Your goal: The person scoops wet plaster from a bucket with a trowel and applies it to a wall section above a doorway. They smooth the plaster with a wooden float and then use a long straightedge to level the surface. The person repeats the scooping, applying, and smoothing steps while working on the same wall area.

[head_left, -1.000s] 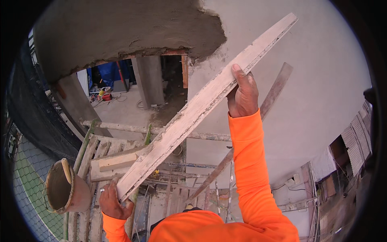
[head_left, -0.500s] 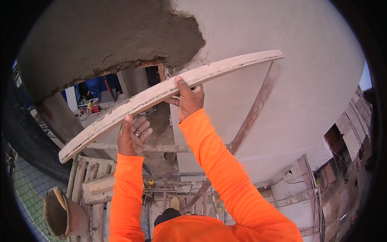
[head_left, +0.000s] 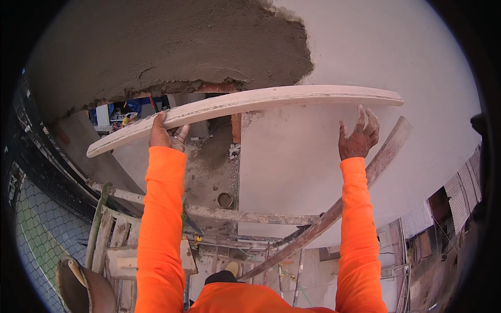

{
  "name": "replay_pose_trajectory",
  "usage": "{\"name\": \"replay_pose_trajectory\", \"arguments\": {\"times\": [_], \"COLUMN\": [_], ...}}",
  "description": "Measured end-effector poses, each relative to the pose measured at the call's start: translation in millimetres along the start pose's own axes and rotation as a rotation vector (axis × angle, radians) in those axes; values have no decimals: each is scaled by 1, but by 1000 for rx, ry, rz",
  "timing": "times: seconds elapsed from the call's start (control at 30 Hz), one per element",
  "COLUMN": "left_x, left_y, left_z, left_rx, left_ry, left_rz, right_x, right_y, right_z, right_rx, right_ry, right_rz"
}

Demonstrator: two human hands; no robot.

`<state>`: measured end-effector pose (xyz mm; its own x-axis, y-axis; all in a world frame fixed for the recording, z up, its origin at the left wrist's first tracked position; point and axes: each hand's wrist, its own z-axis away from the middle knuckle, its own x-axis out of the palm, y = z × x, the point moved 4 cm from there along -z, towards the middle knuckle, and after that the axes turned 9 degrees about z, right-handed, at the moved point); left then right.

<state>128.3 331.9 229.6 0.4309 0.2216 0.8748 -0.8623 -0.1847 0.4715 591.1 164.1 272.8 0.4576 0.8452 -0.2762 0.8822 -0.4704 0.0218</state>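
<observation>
A long pale straightedge board, streaked with dried mortar along its length, spans the view in front of the wall. My left hand grips it near its left part, thumb over the near edge and a ring on one finger. Just beneath the board's right end is my right hand, its fingers spread and pointing up. Whether those fingertips touch the board I cannot tell. Beyond the board, dark wet mortar covers the upper left of the wall, with a ragged border against the smooth pale plaster.
A wooden pole slants behind my right arm, crossing a horizontal scaffold bar. Planks and a mortar-stained bucket stand at lower left. Under the mortar edge is an opening; far below lies a small round bucket.
My right hand has let go of the board's middle and moved right, toward its end. My left hand now grips the board, which has swung closer to level and shifted right.
</observation>
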Motion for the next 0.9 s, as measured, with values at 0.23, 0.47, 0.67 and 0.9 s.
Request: {"name": "replay_pose_trajectory", "arguments": {"times": [0.23, 0.47, 0.67, 0.9], "left_x": [28, 30, 38, 46], "left_y": [22, 43, 50, 48], "left_z": [-54, -80, -83, -85], "left_rx": [33, 104, 199, 298], "left_ry": [-38, -8, -79, -71], "left_rz": [-124, -239, -288, -278], "right_x": [55, 82, 88, 77], "right_y": [38, 41, 32, 22], "right_z": [-49, -24, -15, -15], "right_rx": [-338, -338, -303, -279], "right_ry": [52, 67, 102, 51], "right_rz": [140, 123, 115, 94]}}
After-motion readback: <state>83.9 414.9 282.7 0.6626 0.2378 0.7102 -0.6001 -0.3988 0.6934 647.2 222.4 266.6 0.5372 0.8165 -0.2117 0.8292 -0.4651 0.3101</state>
